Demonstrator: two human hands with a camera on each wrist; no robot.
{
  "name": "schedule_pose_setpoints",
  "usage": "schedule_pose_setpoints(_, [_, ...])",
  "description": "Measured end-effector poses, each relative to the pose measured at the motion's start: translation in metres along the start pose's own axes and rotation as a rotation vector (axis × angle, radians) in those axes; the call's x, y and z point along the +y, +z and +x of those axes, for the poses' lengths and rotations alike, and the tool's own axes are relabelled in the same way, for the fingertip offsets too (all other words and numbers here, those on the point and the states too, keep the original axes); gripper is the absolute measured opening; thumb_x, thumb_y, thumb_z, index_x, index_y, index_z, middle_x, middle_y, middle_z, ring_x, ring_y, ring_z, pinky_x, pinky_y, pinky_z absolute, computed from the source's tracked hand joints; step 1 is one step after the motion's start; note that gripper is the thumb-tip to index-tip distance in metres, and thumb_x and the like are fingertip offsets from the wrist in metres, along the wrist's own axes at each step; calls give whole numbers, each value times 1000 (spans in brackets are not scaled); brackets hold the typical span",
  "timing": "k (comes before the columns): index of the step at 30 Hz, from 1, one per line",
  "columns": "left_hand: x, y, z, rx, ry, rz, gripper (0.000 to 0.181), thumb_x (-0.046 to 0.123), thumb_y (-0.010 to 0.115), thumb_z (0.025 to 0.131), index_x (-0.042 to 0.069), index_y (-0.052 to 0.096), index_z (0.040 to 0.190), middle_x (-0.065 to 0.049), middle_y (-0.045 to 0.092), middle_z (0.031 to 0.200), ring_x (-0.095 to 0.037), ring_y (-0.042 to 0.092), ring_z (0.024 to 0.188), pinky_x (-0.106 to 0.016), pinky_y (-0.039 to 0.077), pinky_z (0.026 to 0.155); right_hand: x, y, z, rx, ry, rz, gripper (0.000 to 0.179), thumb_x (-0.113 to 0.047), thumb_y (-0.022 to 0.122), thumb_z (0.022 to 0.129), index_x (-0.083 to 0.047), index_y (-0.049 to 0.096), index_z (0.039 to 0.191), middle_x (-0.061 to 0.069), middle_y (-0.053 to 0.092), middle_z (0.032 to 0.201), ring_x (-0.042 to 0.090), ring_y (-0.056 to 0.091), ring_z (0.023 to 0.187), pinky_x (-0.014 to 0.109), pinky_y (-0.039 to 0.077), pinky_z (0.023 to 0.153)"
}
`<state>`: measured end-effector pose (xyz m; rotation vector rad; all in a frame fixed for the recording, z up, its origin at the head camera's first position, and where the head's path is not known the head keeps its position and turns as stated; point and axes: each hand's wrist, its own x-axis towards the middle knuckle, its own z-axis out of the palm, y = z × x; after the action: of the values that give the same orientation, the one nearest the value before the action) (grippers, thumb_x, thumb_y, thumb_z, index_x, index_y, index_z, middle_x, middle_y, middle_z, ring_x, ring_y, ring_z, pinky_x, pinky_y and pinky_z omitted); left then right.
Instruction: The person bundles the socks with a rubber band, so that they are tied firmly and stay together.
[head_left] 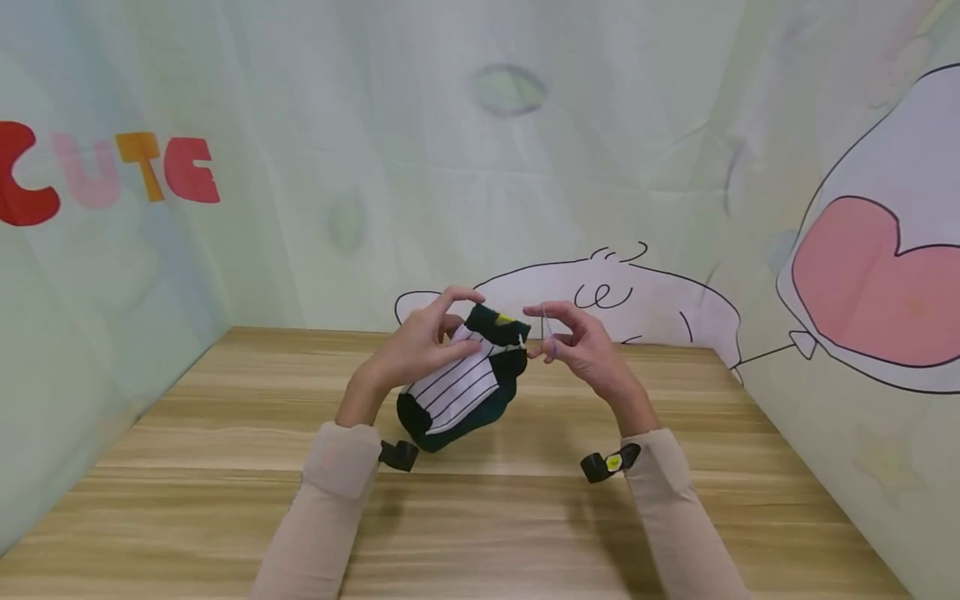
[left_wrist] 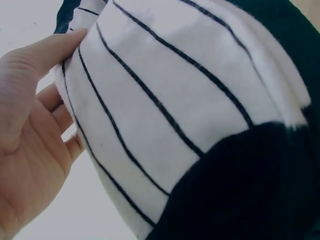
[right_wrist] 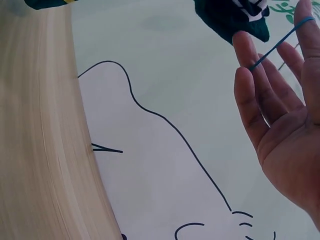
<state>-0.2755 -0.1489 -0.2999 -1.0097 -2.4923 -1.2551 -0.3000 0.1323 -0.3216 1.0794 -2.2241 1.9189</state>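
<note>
A pair of socks [head_left: 457, 385] is held tilted above the table, white with thin dark stripes, black toe and heel patches and dark green fabric behind. The left hand [head_left: 425, 337] pinches the socks near their dark cuff, which bears a yellow mark. In the left wrist view, the thumb of the left hand [left_wrist: 35, 110] presses on the striped fabric [left_wrist: 150, 85]. On the right, the right hand [head_left: 581, 343] has spread, slightly bent fingers with a thin blue rubber band [right_wrist: 280, 43] stretched between two of them. One fingertip appears to touch the socks' dark corner.
Below the hands lies a wood-grain table [head_left: 487, 517]. A pale printed curtain [head_left: 337, 167] with cartoon drawings and lettering hangs behind and at both sides. Small black cameras [head_left: 399, 456] are worn at both wrists.
</note>
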Motion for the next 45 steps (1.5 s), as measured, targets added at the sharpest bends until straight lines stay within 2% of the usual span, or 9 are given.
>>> schedule_pose_setpoints(3, [0,0,0,15,1,5,56,19,69,96,24,38,142,-1,69,82,-19,59,66,-35,47,65,1,0,0,-9,1,3,53,-8,72,93,-11,48,140,13,50,146,28,70,94,32,55,80])
schedule_pose_setpoints(6, [1,-1,0,29,0,-3,56,19,69,96,24,38,143,-2,68,82,-20,59,65,-35,47,64,1,-1,0,-67,0,24,66,-8,72,92,-13,38,148,11,45,151,31,68,105,40,53,89])
schedule_pose_setpoints(10, [3,-2,-1,43,-8,-24,55,18,68,96,24,38,142,-4,67,81,-21,60,64,-34,50,61,3,1,-1,-150,14,32,80,-22,77,90,-18,27,152,11,35,156,40,61,117,48,51,94])
schedule_pose_setpoints(13, [3,-3,-2,55,-3,-31,55,18,68,96,24,38,142,-4,66,81,-21,59,63,-33,50,59,3,4,-1,-171,23,21,86,-28,79,87,-22,25,154,12,31,156,43,58,121,49,51,94])
schedule_pose_setpoints(17, [4,-2,-2,54,8,-52,54,18,68,97,24,39,142,-4,68,82,-20,60,64,-33,51,60,2,10,0,-178,16,9,86,-26,80,87,-23,26,154,13,28,152,40,58,122,46,53,92])
schedule_pose_setpoints(22, [6,-1,-1,46,-10,-74,52,19,67,97,25,40,141,-4,70,84,-21,64,65,-35,54,62,1,16,0,-196,3,-5,87,-31,81,86,-27,26,153,10,27,152,36,59,121,46,53,92])
schedule_pose_setpoints(31, [7,8,2,26,3,-73,49,17,66,98,20,40,139,-2,70,78,-19,62,60,-33,50,60,3,26,2,-188,-41,-77,95,-43,81,83,-26,20,155,8,26,153,43,48,130,53,48,97])
schedule_pose_setpoints(39, [6,11,5,71,-55,-87,48,18,67,97,18,43,138,-5,70,76,-21,64,58,-33,54,59,3,29,3,-157,-95,-122,100,-46,82,81,-29,15,154,9,25,155,46,42,135,56,37,108])
schedule_pose_setpoints(45, [8,11,5,61,-82,-92,46,17,67,97,19,43,136,-5,71,79,-21,66,60,-35,56,60,0,31,2,-164,-86,-131,99,-40,83,81,-31,16,154,8,25,156,45,45,132,55,39,107])
